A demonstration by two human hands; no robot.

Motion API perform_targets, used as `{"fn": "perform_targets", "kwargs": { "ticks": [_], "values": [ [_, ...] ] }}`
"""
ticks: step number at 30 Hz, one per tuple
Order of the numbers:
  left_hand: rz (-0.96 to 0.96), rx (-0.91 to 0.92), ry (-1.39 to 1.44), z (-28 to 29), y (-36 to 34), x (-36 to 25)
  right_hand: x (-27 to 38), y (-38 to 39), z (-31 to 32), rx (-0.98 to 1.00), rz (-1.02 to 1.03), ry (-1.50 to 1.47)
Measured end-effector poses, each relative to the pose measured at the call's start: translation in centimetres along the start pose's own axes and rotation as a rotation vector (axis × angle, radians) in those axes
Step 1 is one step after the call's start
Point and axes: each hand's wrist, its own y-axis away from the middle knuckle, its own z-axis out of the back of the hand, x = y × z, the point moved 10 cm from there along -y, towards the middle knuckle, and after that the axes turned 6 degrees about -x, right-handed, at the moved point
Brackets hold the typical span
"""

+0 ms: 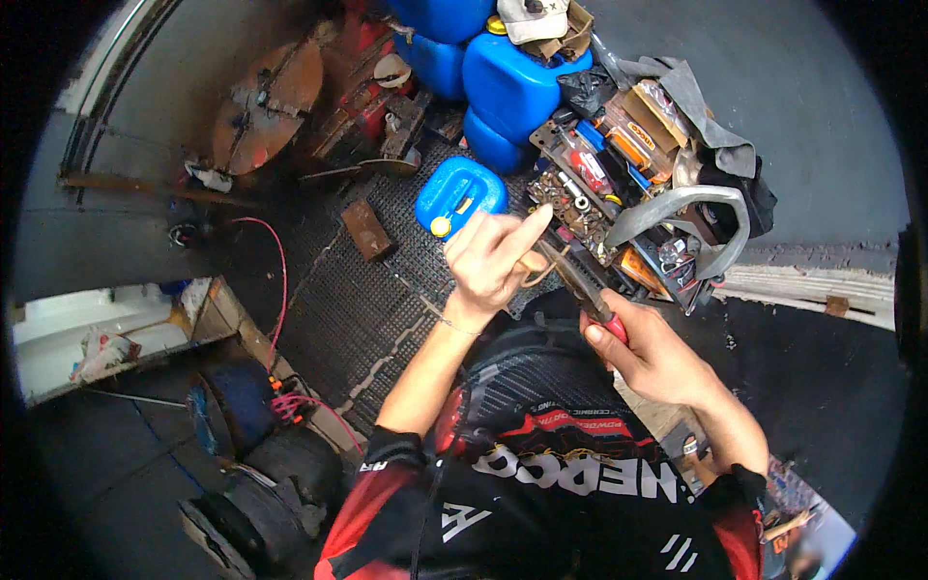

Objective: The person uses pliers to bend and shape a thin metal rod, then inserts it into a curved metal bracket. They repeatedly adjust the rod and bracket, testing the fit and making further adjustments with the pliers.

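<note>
Amid a packed workshop floor, you work two-handed in front of your black-and-red shirt point(580, 503). Your left hand point(483, 263) is curled on a looped tan strip point(535, 278), its thumb stretched out toward the toolbox — the other fingertips are hidden below the hand, so their exact hold cannot be told. Your right hand point(657, 353) is wrapped around the red handle of a long metal tool point(584, 288), thumb laid along the grip. The tool slants up and leftward, its far end close beside the strip; whether the two touch cannot be made out.

Just beyond your hands, a small blue jug point(485, 191) with a yellow cap point(441, 227) stands on the black textured mat point(387, 309). To its left lies a rusty brown block point(366, 230). Near your right hand, an open toolbox point(619, 249) is crowded with small metal parts and tools, a grey arched handle point(733, 227) rising at its near right side. Large blue containers point(507, 87) stand behind the jug — a pale cap point(535, 23) rests on top. On the left, a pink hose point(281, 290) trails down past the mat.
</note>
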Motion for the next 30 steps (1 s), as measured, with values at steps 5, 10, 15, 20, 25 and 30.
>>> {"fn": "perform_targets", "kwargs": {
  "ticks": [5, 10, 15, 20, 25, 30],
  "values": [
    [0.163, 0.128, -0.159, -0.5, -2.8, 1.0, -1.0, 0.0, 1.3, -0.244, 0.102, 0.13],
    [1.541, -0.013, 1.241, -4.2, 6.2, 3.5, -1.7, -0.2, 1.4, -0.421, 0.371, 0.421],
    [1.603, 0.04, 1.668, -6.7, 2.4, 0.6, -2.3, -1.3, -0.7, -0.386, 0.513, 0.555],
    [1.587, -0.015, 1.602, -5.8, 1.1, 0.5, -2.3, -1.9, -0.9, -0.413, 0.543, 0.564],
    [1.575, -0.045, 1.67, -5.5, 0.8, 1.0, -2.3, -2.5, -1.1, -0.411, 0.553, 0.559],
    [1.541, -0.182, 1.766, -5.6, 0.9, 1.4, -1.5, -2.7, -1.3, -0.479, 0.588, 0.621]
  ]
}}
